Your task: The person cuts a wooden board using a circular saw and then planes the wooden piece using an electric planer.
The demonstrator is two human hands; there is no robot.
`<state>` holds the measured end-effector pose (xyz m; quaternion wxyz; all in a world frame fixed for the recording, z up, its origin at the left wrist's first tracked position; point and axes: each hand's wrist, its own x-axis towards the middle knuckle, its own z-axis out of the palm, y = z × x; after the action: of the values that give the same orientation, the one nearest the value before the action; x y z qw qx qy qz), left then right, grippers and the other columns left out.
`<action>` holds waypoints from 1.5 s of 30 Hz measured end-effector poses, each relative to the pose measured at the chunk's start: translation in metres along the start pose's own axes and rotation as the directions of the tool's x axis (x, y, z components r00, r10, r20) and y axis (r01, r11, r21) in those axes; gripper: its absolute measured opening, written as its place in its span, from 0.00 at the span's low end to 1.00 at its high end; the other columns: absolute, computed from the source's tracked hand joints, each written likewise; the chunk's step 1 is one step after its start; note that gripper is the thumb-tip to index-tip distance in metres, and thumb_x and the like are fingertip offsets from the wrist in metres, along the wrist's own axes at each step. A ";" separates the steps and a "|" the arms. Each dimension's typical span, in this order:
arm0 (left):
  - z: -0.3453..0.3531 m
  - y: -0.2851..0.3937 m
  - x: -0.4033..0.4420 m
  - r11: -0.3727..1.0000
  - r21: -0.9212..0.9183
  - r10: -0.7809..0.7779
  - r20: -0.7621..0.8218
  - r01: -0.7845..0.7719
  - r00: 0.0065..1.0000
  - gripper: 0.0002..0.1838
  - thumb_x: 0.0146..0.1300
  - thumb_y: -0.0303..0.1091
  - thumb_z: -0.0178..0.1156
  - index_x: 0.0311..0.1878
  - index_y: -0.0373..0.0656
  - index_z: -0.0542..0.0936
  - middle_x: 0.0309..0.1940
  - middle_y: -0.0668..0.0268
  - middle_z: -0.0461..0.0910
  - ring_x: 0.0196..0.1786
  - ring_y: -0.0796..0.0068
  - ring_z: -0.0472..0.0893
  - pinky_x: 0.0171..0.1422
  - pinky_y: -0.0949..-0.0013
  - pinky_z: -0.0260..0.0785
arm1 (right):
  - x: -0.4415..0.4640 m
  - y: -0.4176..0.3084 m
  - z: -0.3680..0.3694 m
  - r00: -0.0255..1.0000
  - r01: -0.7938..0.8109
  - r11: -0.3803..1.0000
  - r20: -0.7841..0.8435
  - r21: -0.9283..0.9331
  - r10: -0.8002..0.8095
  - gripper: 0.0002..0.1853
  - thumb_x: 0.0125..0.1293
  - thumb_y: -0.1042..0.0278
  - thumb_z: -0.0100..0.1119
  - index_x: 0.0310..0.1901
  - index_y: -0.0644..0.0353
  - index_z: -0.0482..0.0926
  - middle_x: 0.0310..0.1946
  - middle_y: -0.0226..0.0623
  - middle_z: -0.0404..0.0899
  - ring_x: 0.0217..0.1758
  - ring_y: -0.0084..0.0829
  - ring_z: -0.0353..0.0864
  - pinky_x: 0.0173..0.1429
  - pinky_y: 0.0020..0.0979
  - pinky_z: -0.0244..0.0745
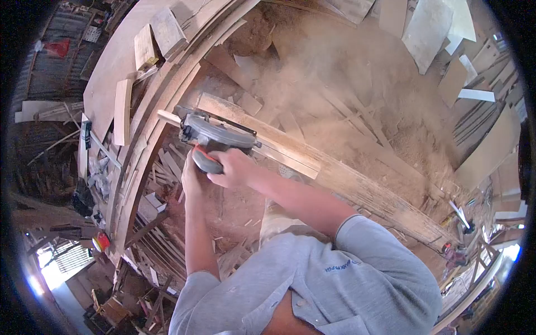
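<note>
My right hand (231, 167) is wrapped round the grey and red rear handle of a circular saw (215, 129). The saw rests at the far end of a long wooden plank (363, 187), near a stack of boards. A pale shorter wood strip (293, 159) lies along the plank's near side, running out from the saw. My left hand (191, 174) is just left of the saw's handle, beneath its body. Its fingers are mostly hidden, so I cannot tell what it grips. A light wood end (168, 118) juts out left of the saw.
Sawdust covers the floor (346, 72) and hangs in the air beyond the plank. Large curved boards (162, 92) with loose wood blocks (167, 33) stand at the left. Offcuts (167, 164) lie below them. Sheet pieces (427, 33) lean at the upper right.
</note>
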<state>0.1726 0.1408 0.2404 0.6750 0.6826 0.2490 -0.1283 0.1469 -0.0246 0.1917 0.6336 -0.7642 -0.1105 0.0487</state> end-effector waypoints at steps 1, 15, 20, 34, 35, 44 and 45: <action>-0.004 -0.006 -0.008 0.988 0.112 0.109 0.005 -0.109 0.994 0.25 0.86 0.47 0.51 0.75 0.45 0.80 0.66 0.59 0.85 0.68 0.64 0.84 0.74 0.57 0.76 | -0.015 0.000 -0.006 1.000 0.007 0.998 0.014 0.063 -0.008 0.32 0.61 0.49 0.75 0.60 0.64 0.87 0.44 0.57 0.91 0.49 0.59 0.91 0.59 0.48 0.86; 0.041 -0.056 -0.157 0.747 0.254 0.405 0.558 -0.614 0.724 0.50 0.54 0.38 0.78 0.80 0.38 0.67 0.64 0.48 0.82 0.63 0.45 0.84 0.71 0.49 0.77 | -0.233 -0.044 -0.103 0.975 -0.213 0.977 -0.069 -0.017 0.211 0.30 0.58 0.59 0.79 0.63 0.60 0.87 0.49 0.47 0.92 0.51 0.39 0.92 0.62 0.41 0.85; 0.033 -0.132 -0.066 0.226 0.621 0.413 0.637 -0.751 0.651 0.43 0.66 0.32 0.69 0.83 0.42 0.64 0.74 0.49 0.76 0.78 0.42 0.74 0.85 0.43 0.64 | -0.358 -0.081 -0.174 0.799 -0.561 0.814 -0.358 -0.153 0.483 0.28 0.57 0.56 0.79 0.59 0.60 0.90 0.42 0.46 0.94 0.45 0.36 0.95 0.56 0.40 0.86; 0.164 -0.165 -0.016 0.051 0.643 0.337 0.710 -0.765 0.619 0.26 0.74 0.51 0.70 0.68 0.49 0.83 0.62 0.50 0.84 0.72 0.47 0.78 0.76 0.38 0.66 | -0.666 -0.056 -0.191 0.273 -0.506 0.818 -0.849 0.274 0.453 0.19 0.62 0.71 0.71 0.54 0.68 0.88 0.40 0.31 0.90 0.43 0.24 0.85 0.54 0.31 0.81; 0.171 -0.182 -0.013 0.202 0.644 0.408 0.630 -0.738 0.661 0.25 0.75 0.52 0.70 0.68 0.49 0.83 0.61 0.49 0.84 0.72 0.47 0.78 0.76 0.39 0.66 | -0.668 -0.060 -0.190 0.249 -0.460 0.828 -0.849 0.320 0.466 0.17 0.62 0.71 0.70 0.52 0.67 0.88 0.36 0.28 0.86 0.37 0.21 0.80 0.46 0.29 0.75; 0.194 -0.194 -0.050 -0.021 0.977 0.354 0.208 -0.214 0.912 0.68 0.54 0.73 0.77 0.86 0.31 0.62 0.77 0.37 0.69 0.78 0.42 0.73 0.80 0.45 0.71 | -0.692 -0.045 -0.195 0.267 -0.410 0.845 -0.841 0.343 0.471 0.13 0.63 0.71 0.69 0.47 0.67 0.86 0.22 0.24 0.75 0.18 0.16 0.69 0.24 0.24 0.61; 0.193 -0.200 -0.040 0.018 0.983 0.314 0.169 -0.184 0.934 0.68 0.55 0.72 0.77 0.86 0.31 0.61 0.76 0.36 0.71 0.78 0.42 0.74 0.81 0.45 0.71 | -0.682 -0.046 -0.197 0.287 -0.405 0.855 -0.844 0.323 0.454 0.11 0.63 0.71 0.69 0.46 0.66 0.85 0.22 0.23 0.75 0.18 0.16 0.68 0.23 0.25 0.61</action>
<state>0.0673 -0.0629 0.0786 0.0281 0.9936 0.0030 -0.1095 -0.4784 -0.3621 0.2298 0.5713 -0.6538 0.4555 -0.1967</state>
